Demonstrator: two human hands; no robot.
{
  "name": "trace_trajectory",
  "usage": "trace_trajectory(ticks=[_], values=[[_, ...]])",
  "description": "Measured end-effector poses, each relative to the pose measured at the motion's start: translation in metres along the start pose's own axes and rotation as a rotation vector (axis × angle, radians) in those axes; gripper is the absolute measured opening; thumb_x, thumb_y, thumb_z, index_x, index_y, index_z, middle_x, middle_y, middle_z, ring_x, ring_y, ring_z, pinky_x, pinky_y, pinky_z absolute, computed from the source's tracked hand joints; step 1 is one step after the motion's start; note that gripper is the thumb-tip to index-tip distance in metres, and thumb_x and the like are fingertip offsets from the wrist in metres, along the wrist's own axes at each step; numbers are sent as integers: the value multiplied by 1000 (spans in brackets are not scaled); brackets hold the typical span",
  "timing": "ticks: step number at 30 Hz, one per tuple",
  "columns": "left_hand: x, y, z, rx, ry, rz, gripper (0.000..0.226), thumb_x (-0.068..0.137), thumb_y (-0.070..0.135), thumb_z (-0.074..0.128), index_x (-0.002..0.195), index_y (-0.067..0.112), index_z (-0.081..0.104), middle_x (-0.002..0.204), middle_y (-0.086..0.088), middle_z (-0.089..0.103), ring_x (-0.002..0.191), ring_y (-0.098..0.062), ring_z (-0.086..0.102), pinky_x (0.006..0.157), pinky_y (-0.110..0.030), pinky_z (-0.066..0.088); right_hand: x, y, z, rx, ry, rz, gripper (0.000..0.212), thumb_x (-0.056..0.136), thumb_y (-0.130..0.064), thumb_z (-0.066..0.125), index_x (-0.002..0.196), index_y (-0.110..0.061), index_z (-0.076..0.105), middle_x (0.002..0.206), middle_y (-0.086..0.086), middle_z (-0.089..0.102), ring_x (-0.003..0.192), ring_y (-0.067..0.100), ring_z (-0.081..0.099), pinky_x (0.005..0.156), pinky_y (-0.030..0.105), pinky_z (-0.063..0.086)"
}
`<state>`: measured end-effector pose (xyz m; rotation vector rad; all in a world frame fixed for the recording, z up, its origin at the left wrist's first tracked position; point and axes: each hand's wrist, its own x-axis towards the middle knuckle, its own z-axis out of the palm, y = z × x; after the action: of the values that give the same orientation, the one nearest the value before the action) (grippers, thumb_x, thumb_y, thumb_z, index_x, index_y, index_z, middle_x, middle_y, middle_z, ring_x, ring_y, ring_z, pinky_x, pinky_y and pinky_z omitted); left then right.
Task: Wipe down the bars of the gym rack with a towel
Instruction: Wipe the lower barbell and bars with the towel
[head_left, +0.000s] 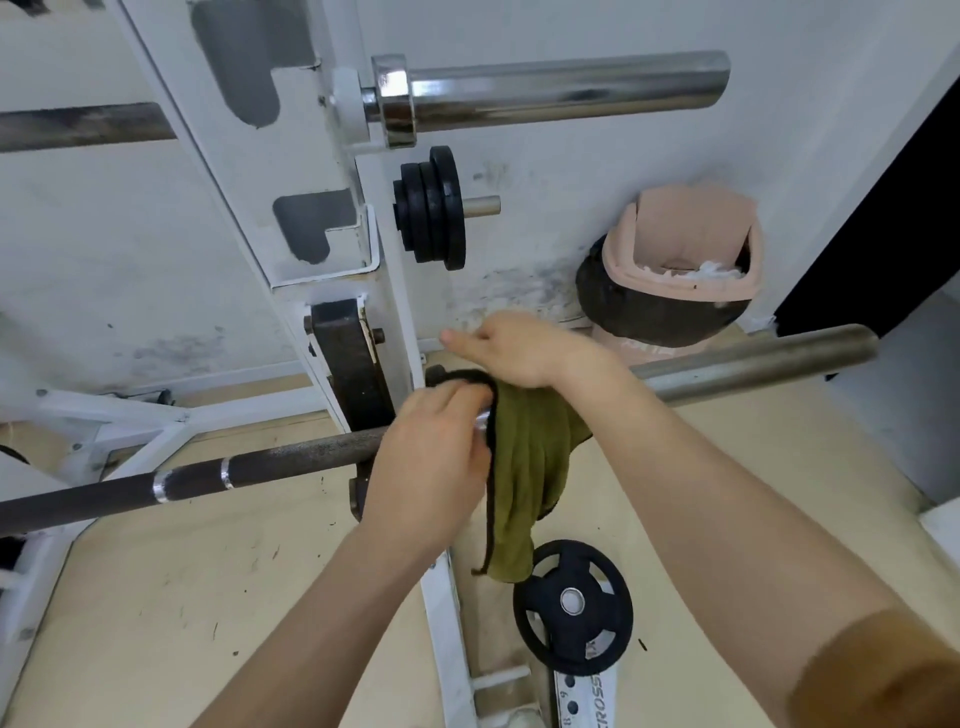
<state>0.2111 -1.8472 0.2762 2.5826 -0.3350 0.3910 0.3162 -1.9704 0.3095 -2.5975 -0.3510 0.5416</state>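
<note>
A dark lower bar (270, 460) is running from the left edge up toward the centre, passing in front of the white rack (332, 249) and its black bracket (350, 364). Higher up, a chrome bar (566, 88) is sitting on the rack, and black plates (431, 208) are hanging on a peg just right of the upright.

At the centre, the left hand (431, 467) is curling its fingers closed around the lower bar and the edge of the towel (524, 478), though motion blur is hiding exactly what the fingertips are pressing. The olive towel is draping over the bar between the two hands, its loose end hanging down toward a plate (574, 608) that is lying on the floor (156, 597).

Just to the right, the right hand (514, 351) is resting on top of the towel where it is crossing the bar, palm down, thumb stretched out to the left; whether the fingers are gripping beneath cannot be told. The bar's grey sleeve (758, 364) is extending past the wrist to the right. Behind it, a pink-lidded bin (680, 270) is standing against the wall.
</note>
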Motion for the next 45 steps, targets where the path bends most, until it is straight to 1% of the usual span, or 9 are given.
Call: trace_trajectory(ticks=[5, 8, 14, 21, 26, 31, 36, 40, 45], values=[[-11, -24, 6, 14, 33, 29, 29, 76, 2, 70, 101, 17, 73, 105, 5, 69, 89, -22, 59, 72, -28, 47, -31, 3, 69, -297, 501, -138, 50, 98, -47, 18, 91, -24, 62, 85, 0, 69, 83, 26, 64, 84, 44, 42], [-14, -25, 6, -11, 8, 62, 35, 75, 5, 72, 108, 18, 71, 106, 7, 70, 93, -21, 61, 76, -26, 46, -26, 9, 69, -281, 560, -101, 56, 91, -46, 8, 80, -22, 58, 75, 1, 68, 70, 26, 62, 78, 41, 42], [-9, -24, 2, 163, -4, 113, 47, 73, 21, 78, 118, 17, 67, 118, 3, 67, 105, -23, 58, 78, -36, 54, -37, 48, 52, -388, 619, -161, 36, 92, -40, 22, 74, -26, 49, 68, -4, 57, 58, 20, 49, 64, 30, 28], [4, -23, 9, 441, -116, 129, 75, 66, 50, 78, 127, 12, 56, 118, -4, 65, 105, -23, 59, 73, -37, 53, -49, 117, 16, -375, 677, 119, 37, 96, -30, 33, 66, -20, 53, 60, -4, 50, 61, 22, 51, 69, 32, 31], [28, -20, 5, 431, -269, 25, 70, 70, 77, 55, 118, 27, 50, 109, 9, 60, 102, -13, 51, 64, -30, 42, -42, 80, 17, 73, 832, 245, 45, 98, -29, 32, 62, -12, 54, 61, 1, 55, 65, 26, 56, 60, 35, 35], [25, -27, 12, 220, -331, -33, 78, 69, 64, 67, 130, 21, 43, 121, 7, 56, 110, -17, 51, 73, -32, 46, -37, 3, 76, 263, 727, -181, 46, 96, -34, 29, 95, -10, 68, 89, 6, 70, 83, 26, 64, 73, 41, 50], [18, -30, 16, 220, -196, 1, 71, 69, 58, 71, 126, 24, 45, 109, 5, 63, 96, -16, 58, 67, -28, 45, -43, 44, 75, -226, 635, -335, 41, 100, -29, 34, 123, -8, 60, 108, 6, 69, 100, 22, 61, 97, 35, 38], [22, -29, 12, 247, -233, -26, 67, 66, 62, 72, 119, 28, 47, 102, 7, 61, 90, -12, 54, 66, -26, 45, -44, 85, 56, -466, 693, -110, 43, 101, -41, 27, 93, -25, 66, 87, -6, 68, 91, 14, 61, 104, 37, 31], [25, -29, 10, 238, -279, -41, 65, 66, 63, 71, 117, 29, 49, 100, 8, 60, 89, -11, 52, 68, -27, 48, -43, 118, 38, -457, 861, 10, 44, 97, -31, 36, 63, -17, 60, 61, 1, 62, 62, 24, 59, 87, 37, 41]])
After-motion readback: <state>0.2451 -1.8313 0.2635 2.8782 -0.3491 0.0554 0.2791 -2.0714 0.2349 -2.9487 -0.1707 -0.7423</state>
